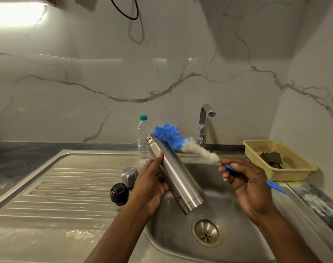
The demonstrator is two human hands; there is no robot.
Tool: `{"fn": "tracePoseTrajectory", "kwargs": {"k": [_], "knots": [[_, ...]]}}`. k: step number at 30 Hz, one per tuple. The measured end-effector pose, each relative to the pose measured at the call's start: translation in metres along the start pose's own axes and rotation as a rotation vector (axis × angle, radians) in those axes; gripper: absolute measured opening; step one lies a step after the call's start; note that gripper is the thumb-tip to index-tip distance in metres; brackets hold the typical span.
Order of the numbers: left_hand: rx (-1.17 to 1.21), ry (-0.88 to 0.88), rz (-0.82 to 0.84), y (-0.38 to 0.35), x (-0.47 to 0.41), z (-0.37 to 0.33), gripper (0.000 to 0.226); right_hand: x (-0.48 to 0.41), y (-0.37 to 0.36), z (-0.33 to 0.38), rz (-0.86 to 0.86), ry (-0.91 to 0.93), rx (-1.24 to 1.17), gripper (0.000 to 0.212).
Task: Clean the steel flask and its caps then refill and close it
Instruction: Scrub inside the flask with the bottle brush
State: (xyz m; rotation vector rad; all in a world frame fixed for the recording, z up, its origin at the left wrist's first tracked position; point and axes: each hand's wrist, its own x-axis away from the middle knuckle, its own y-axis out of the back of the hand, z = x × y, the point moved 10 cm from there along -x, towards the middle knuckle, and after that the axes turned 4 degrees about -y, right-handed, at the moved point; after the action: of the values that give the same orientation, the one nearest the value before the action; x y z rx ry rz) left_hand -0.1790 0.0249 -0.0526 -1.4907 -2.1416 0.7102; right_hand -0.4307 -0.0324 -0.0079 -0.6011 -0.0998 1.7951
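Left hand [150, 188] grips the tilted flask [176, 175] — right hand [247, 184] clasps the brush [180, 142].

- A bright light at the upper left blows out to white and washes the marble wall [123, 76] beneath it.
- A broad soft shadow covers the wall's upper right.
- Glare streaks the steel flask [178, 179] and faucet [204, 120].
- The bottle brush [180, 143] is motion-blurred.
- Wide-angle distortion bends the sink [67, 186] edges.

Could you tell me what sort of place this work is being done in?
Most likely a home kitchen: a steel sink with a ribbed draining board, a tap against a marble-look wall, and a plastic basket on the counter.
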Motion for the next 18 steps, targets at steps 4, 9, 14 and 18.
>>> {"fn": "tracePoseTrajectory", "kwargs": {"k": [4,9,14,18], "knots": [[0.028,0.007,-0.013,0.002,0.0,0.0,0.035,-0.001,-0.005,-0.002,0.027,-0.014,0.008,0.046],[0.026,-0.002,-0.009,0.002,-0.001,-0.003,0.037,0.0,0.001,-0.001,0.001,-0.018,-0.047,0.049],[-0.001,0.022,0.023,-0.007,0.005,0.003,0.031,0.0,-0.016,-0.013,0.073,-0.051,0.008,0.03],[-0.038,0.003,0.015,-0.005,0.005,0.001,0.033,-0.001,-0.008,-0.003,0.06,-0.02,-0.015,0.03]]}}
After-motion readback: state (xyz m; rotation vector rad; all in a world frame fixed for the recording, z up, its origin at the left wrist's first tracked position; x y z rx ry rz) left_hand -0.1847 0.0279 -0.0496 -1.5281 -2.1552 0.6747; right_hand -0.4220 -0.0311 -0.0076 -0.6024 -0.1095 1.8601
